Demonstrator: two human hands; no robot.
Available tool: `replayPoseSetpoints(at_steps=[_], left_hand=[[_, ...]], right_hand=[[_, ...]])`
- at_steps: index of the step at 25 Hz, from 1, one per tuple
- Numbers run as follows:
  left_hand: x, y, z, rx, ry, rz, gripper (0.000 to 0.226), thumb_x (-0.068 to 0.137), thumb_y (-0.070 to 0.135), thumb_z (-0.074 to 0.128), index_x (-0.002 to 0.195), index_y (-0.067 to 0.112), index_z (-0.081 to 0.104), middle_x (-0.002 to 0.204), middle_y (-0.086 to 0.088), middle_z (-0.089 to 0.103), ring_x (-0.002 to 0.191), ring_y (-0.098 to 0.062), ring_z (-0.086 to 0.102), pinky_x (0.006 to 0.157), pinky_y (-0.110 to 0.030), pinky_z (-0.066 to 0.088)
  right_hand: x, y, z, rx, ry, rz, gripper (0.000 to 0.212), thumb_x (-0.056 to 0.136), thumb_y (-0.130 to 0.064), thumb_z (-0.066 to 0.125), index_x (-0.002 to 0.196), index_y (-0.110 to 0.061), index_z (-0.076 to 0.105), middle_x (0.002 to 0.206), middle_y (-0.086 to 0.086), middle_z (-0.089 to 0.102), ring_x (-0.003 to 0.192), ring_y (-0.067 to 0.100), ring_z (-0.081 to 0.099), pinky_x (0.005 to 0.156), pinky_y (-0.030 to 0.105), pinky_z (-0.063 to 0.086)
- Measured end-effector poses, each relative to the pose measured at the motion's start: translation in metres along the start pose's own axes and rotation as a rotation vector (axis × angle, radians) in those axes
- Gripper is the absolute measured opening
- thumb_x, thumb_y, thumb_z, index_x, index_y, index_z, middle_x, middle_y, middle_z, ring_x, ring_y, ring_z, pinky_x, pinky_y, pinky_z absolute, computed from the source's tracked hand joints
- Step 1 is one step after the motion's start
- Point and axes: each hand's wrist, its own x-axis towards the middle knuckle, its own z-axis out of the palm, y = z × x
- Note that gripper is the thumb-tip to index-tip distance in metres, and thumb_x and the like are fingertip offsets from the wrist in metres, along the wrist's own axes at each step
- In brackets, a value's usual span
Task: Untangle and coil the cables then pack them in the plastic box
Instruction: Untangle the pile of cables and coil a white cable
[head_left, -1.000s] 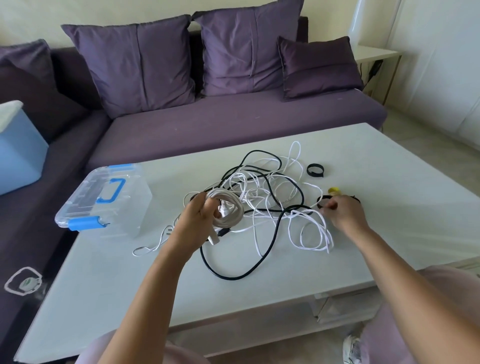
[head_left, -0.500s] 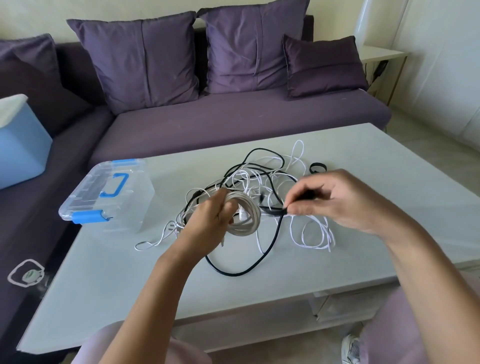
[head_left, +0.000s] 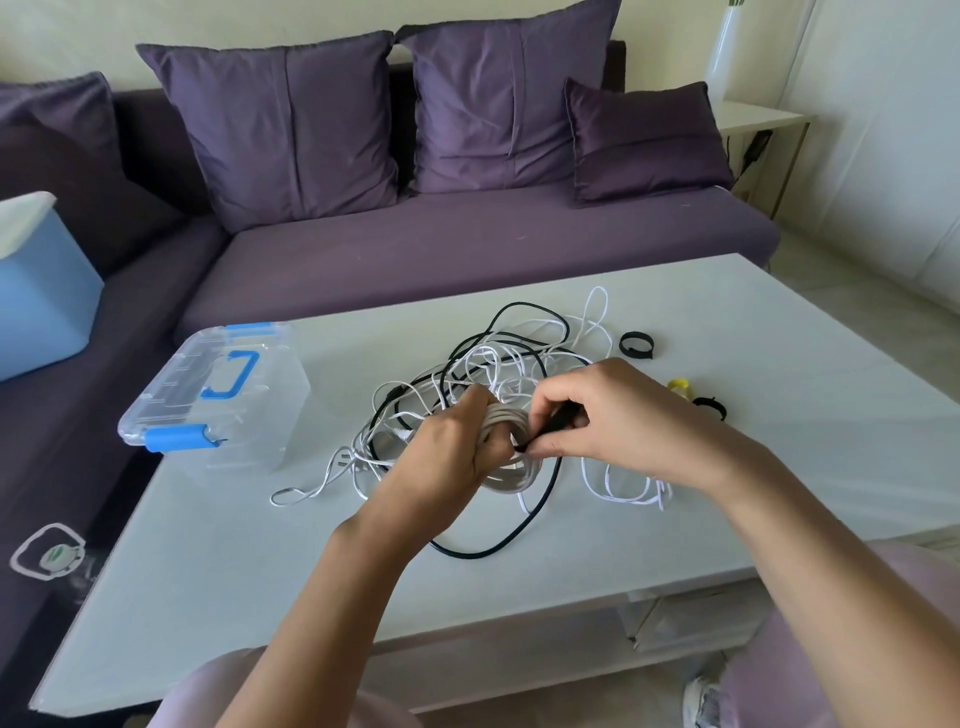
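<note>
The left hand (head_left: 452, 452) holds a small coil of pale cable (head_left: 511, 470) just above the table (head_left: 779, 441). Its fingers are curled round one side of the coil. The right hand (head_left: 623, 421) is touching the coil from the other side, and its thumb and first fingers pinch a thin black strap (head_left: 553, 423) against the loops.

Under and behind both hands lies the tangle of white cables (head_left: 498, 358), mixed with a long black cable (head_left: 540, 499) that makes a wide curve toward the near edge of the table.

The plastic box (head_left: 244, 415) stands on the left part of the table, well apart from the tangle. It is clear, with a blue handle and blue clips, and its lid is on.

To the right of the tangle there is a black strap ring (head_left: 635, 344), and nearer to the right hand a yellow tie (head_left: 679, 385) and one more black tie (head_left: 710, 408).

Behind the table is a purple sofa (head_left: 467, 244), and a blue container (head_left: 41, 301) stands on its left part.
</note>
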Motion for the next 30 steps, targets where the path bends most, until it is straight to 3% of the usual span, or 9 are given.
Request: replayPoseSetpoints(at_steps=[4, 8, 10, 13, 16, 20, 25, 28, 30], left_hand=[[-0.002, 0.004, 0.000, -0.053, -0.009, -0.015, 0.013, 0.092, 0.018, 0.051, 0.090, 0.015, 0.038, 0.070, 0.005, 0.053, 0.062, -0.007, 0.046, 0.054, -0.015, 0.035], [-0.004, 0.007, 0.000, -0.075, 0.014, 0.008, 0.017, 0.084, 0.034, 0.046, 0.090, 0.022, 0.037, 0.076, 0.005, 0.058, 0.069, -0.007, 0.051, 0.055, -0.014, 0.036], [-0.003, 0.007, -0.001, -0.094, 0.049, 0.031, 0.021, 0.081, 0.041, 0.045, 0.090, 0.022, 0.039, 0.079, 0.008, 0.059, 0.071, -0.006, 0.052, 0.056, -0.011, 0.037], [-0.005, 0.011, -0.001, -0.159, 0.118, 0.040, 0.016, 0.085, 0.033, 0.053, 0.095, 0.025, 0.044, 0.088, 0.016, 0.060, 0.078, 0.001, 0.055, 0.062, -0.006, 0.038], [-0.003, 0.014, -0.001, -0.265, 0.194, -0.071, 0.033, 0.085, 0.015, 0.062, 0.108, 0.032, 0.046, 0.092, 0.017, 0.064, 0.076, 0.002, 0.058, 0.063, -0.010, 0.043], [0.000, 0.014, -0.004, -0.298, 0.212, -0.043, 0.027, 0.081, 0.029, 0.056, 0.105, 0.039, 0.059, 0.092, 0.022, 0.066, 0.082, 0.003, 0.061, 0.069, -0.015, 0.045], [-0.001, 0.018, -0.005, -0.346, 0.214, -0.034, 0.026, 0.088, 0.017, 0.048, 0.100, 0.039, 0.054, 0.083, 0.013, 0.066, 0.052, -0.002, 0.049, 0.050, -0.014, 0.037], [-0.001, 0.015, -0.003, -0.335, 0.226, -0.059, 0.025, 0.091, 0.013, 0.049, 0.096, 0.037, 0.053, 0.069, 0.006, 0.059, 0.049, -0.011, 0.038, 0.047, -0.021, 0.034], [-0.001, 0.014, -0.003, -0.323, 0.217, -0.062, 0.024, 0.092, 0.011, 0.050, 0.094, 0.035, 0.054, 0.064, 0.008, 0.056, 0.048, -0.013, 0.036, 0.046, -0.023, 0.033]], right_hand=[[0.001, 0.003, 0.021, -0.054, 0.253, -0.096, 0.024, 0.071, -0.011, 0.079, 0.070, -0.018, 0.056, 0.063, -0.017, 0.050, 0.059, 0.003, 0.052, 0.056, 0.013, 0.036], [0.001, 0.014, 0.038, -0.171, 0.453, -0.274, 0.020, 0.071, -0.013, 0.071, 0.072, -0.013, 0.051, 0.081, -0.003, 0.054, 0.069, 0.019, 0.054, 0.060, 0.030, 0.044], [0.001, 0.015, 0.043, -0.159, 0.485, -0.292, 0.020, 0.072, -0.011, 0.068, 0.073, -0.012, 0.048, 0.080, 0.003, 0.059, 0.070, 0.027, 0.058, 0.058, 0.038, 0.047], [0.002, 0.013, 0.046, -0.206, 0.547, -0.323, 0.018, 0.070, -0.007, 0.066, 0.071, -0.009, 0.048, 0.068, 0.001, 0.054, 0.058, 0.024, 0.053, 0.053, 0.033, 0.041], [0.004, 0.013, 0.044, -0.229, 0.597, -0.344, 0.014, 0.073, -0.003, 0.064, 0.070, -0.006, 0.050, 0.066, 0.002, 0.053, 0.059, 0.024, 0.052, 0.053, 0.033, 0.041], [0.005, 0.013, 0.043, -0.236, 0.644, -0.377, 0.012, 0.083, -0.010, 0.060, 0.074, -0.003, 0.056, 0.072, 0.004, 0.060, 0.067, 0.027, 0.062, 0.056, 0.033, 0.045], [0.003, 0.009, 0.040, -0.190, 0.692, -0.395, 0.011, 0.083, -0.012, 0.068, 0.079, -0.003, 0.064, 0.092, 0.005, 0.064, 0.074, 0.013, 0.060, 0.062, 0.020, 0.047], [0.004, 0.010, 0.036, -0.174, 0.689, -0.409, 0.013, 0.082, -0.014, 0.070, 0.077, -0.003, 0.066, 0.093, 0.005, 0.063, 0.074, 0.010, 0.057, 0.064, 0.014, 0.043], [0.005, 0.011, 0.033, -0.191, 0.655, -0.447, 0.015, 0.084, -0.016, 0.069, 0.077, -0.003, 0.066, 0.091, 0.004, 0.065, 0.074, 0.012, 0.060, 0.065, 0.019, 0.047]])
